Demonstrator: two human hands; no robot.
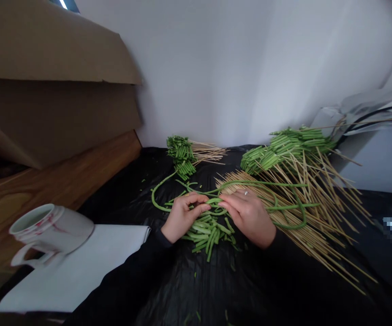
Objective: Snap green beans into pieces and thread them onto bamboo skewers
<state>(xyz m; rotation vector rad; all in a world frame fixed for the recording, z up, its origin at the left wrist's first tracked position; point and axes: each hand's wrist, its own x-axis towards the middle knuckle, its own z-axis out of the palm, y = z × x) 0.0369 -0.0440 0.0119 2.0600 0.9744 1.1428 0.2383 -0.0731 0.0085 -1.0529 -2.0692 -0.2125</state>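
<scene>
My left hand and my right hand meet at the middle of a black plastic sheet. Both pinch the same long green bean between thumb and fingers, fingertips almost touching. The bean's long stems curl away to the left and right. Under my hands lies a pile of short cut bean pieces. My right hand wears a ring and rests on the edge of a heap of bamboo skewers.
Skewered bean bundles lie at the back centre and back right. A white mug stands on white paper at the left. Cardboard boxes sit on a wooden surface. A white box is at the right.
</scene>
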